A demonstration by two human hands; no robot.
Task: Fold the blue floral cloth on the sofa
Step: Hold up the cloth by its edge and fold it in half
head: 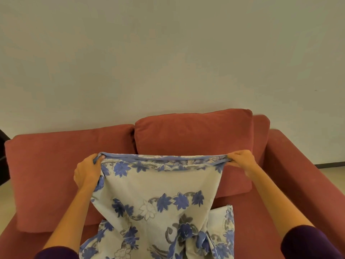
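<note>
The blue floral cloth (160,191), pale with blue flowers and a blue hem, hangs in front of me above the red sofa (291,184). My left hand (87,171) grips its upper left corner and my right hand (242,159) pinches the upper right corner. The top edge is stretched nearly straight between both hands. Lower down the cloth narrows and bunches, and its bottom part lies rumpled on the seat. The cloth's lowest end runs out of view.
Two red back cushions (192,133) lean against the sofa's back, the right one taller. The sofa's right armrest (306,165) runs along the right side. A plain pale wall (168,53) fills the upper half. Light floor shows at far right.
</note>
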